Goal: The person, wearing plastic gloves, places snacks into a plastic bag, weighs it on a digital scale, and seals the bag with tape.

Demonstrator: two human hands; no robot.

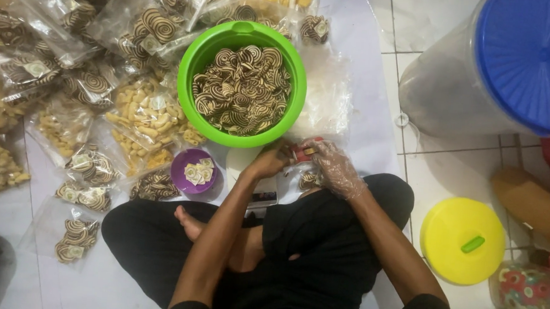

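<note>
Head view, looking straight down on a seated person in black clothes, legs crossed on a white floor covering.

Both hands meet just below the round green plastic bowl (241, 84). Between them sits a small red object (303, 151), partly hidden; its kind cannot be told. The right hand (336, 168), covered by a thin clear plastic glove, curls its fingers over the red object from the right, touching it. The left hand (269, 162) is bare, fingers bent inward, closing on the red object's left edge; how firm the grip is cannot be told. Just under the hands a small clear bag of brown-and-cream spiral chips (310, 179) shows, mostly covered by the gloved wrist.

The green bowl is filled with loose spiral-patterned chips (241, 90), brown and cream. To its lower left, near the left forearm, stands a small purple round bowl (193, 171) holding pale square paper labels (199, 172).

Left of the bowl lie many sealed clear bags: some hold spiral chips (90, 165), others hold yellow stick-shaped snacks (144, 113). They overlap and spread to the frame's left edge.

On the right, well apart from the hands, a round yellow plastic lid with a green handle (462, 239) lies flat on the tiled floor. Above it a large translucent container with a blue lid (531, 58) rests on its side.
</note>
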